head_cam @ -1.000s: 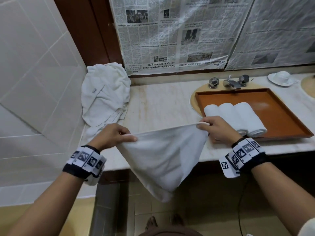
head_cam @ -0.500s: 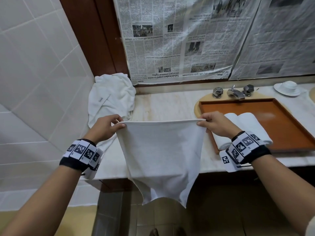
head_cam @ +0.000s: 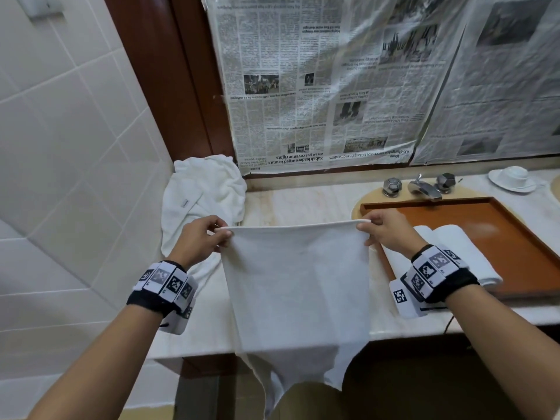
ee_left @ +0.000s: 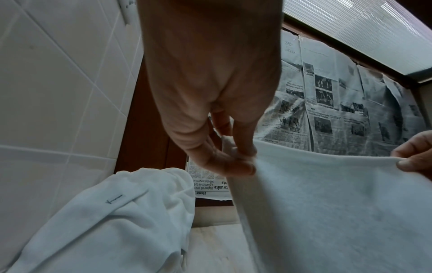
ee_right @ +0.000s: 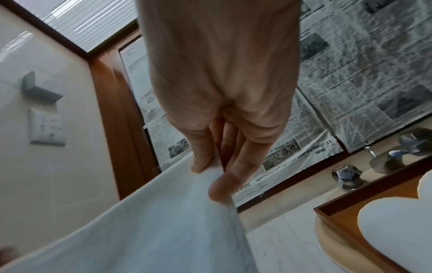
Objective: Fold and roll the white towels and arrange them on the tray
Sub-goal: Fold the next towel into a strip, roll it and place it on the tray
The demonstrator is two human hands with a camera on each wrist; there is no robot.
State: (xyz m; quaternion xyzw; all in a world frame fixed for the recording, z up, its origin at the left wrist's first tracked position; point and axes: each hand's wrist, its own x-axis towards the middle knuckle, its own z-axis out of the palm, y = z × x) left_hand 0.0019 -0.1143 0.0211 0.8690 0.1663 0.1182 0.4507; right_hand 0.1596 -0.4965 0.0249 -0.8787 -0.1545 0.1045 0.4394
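A white towel (head_cam: pixel 297 286) hangs stretched between my hands above the counter, its lower part draping past the counter's front edge. My left hand (head_cam: pixel 209 237) pinches its top left corner (ee_left: pixel 236 157). My right hand (head_cam: pixel 381 231) pinches the top right corner (ee_right: pixel 217 173). The orange-brown tray (head_cam: pixel 497 225) lies on the counter to the right, holding rolled white towels (head_cam: pixel 463 247) partly hidden behind my right wrist. A pile of unfolded white towels (head_cam: pixel 203 201) sits at the back left by the tiled wall.
A faucet with two knobs (head_cam: pixel 421 186) stands behind the tray. A white cup on a saucer (head_cam: pixel 512 178) sits at the far right. Newspaper (head_cam: pixel 333 86) covers the back wall. The marble counter (head_cam: pixel 303 204) shows between pile and tray.
The towel went from hanging as a slanted triangle to hanging flat and square; both hands have lifted its top edge higher and level, away from the counter's front edge.
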